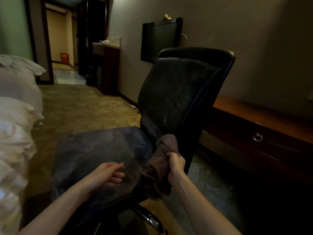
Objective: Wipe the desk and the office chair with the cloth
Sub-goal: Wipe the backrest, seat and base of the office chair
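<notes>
Right hand (176, 164) gripped the brown cloth (160, 167) at the foot of the office chair's backrest (179, 92).

The fingers were curled tight round the bunched cloth, which rose just above the fist against the backrest's lower edge and hung below it past the seat (101, 150). The left hand (110, 173), near the right one, was open with straight fingers over the seat; contact was unclear through blur. The wooden desk (254, 116) stood well beyond the right hand, behind the backrest.
</notes>
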Tool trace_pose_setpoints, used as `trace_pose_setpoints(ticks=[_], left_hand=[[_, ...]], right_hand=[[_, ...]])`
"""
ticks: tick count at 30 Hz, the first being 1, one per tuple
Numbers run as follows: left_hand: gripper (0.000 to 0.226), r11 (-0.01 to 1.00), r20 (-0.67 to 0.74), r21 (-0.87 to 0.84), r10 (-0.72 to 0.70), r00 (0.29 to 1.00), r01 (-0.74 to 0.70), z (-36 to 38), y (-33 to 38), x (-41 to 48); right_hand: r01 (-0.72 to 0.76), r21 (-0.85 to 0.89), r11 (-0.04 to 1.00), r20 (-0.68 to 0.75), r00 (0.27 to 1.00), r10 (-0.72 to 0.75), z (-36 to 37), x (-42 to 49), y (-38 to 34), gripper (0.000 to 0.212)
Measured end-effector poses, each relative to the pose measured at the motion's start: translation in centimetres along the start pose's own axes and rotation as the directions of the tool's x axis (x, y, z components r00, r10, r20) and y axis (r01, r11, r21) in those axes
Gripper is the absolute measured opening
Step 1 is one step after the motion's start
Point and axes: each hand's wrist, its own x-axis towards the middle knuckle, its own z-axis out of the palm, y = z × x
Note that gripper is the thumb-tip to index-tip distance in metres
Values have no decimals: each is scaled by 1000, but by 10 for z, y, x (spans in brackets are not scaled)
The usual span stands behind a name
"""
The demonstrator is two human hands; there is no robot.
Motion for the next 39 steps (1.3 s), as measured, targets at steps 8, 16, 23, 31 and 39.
trace_pose_setpoints(ticks=[8, 16, 23, 31, 39], left_hand=[[29, 996, -20, -58, -74, 997, 73, -14, 0, 24], [29, 1000, 6, -5, -12, 1000, 12, 11, 60, 59], [20, 976, 90, 79, 196, 976, -203, 42, 152, 98], [16, 819, 84, 214, 528, 845, -533, 56, 285, 166], [26, 586, -1, 453, 754, 657, -672, 68, 392, 235]], right_hand=[[-229, 12, 973, -79, 970, 229, 11, 15, 13, 29], [389, 41, 920, -20, 921, -388, 43, 13, -60, 13], [778, -23, 627, -112, 622, -775, 72, 18, -200, 27], [817, -576, 16, 230, 181, -956, 100, 76, -307, 62], [383, -614, -690, 789, 273, -550, 113, 162, -320, 73]])
